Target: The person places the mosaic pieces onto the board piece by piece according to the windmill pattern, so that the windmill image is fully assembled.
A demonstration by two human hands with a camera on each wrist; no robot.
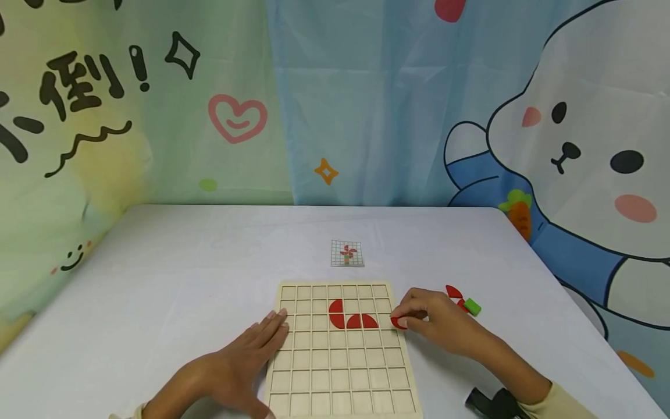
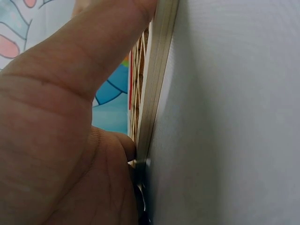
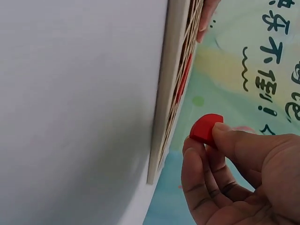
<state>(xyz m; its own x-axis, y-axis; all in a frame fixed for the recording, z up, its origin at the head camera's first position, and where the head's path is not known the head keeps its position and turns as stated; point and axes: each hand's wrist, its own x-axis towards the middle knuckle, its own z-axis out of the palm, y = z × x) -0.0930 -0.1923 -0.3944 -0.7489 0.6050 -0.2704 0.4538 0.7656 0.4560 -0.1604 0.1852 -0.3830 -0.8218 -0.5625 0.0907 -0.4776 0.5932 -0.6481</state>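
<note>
A pale wooden grid board [image 1: 320, 361] lies on the white table. Red pieces with curved edges [image 1: 336, 314] sit in its upper cells, one pair forming a half circle open to the right, the other a half circle [image 1: 362, 321] with its flat side down. My left hand [image 1: 235, 361] rests along the board's left side, fingers straight and thumb at the lower corner. At the right edge, my right hand [image 1: 439, 320] pinches a red quarter-circle block [image 3: 206, 129] between thumb and fingers, raised beside the board in the right wrist view.
Beyond the board lies a small gridded picture card [image 1: 347, 254] showing a red pinwheel shape. Loose red pieces [image 1: 453, 291] and a green block [image 1: 473, 306] lie right of the board, behind my right hand. A black object [image 1: 494, 404] is at the right wrist. A printed curtain hangs behind the table.
</note>
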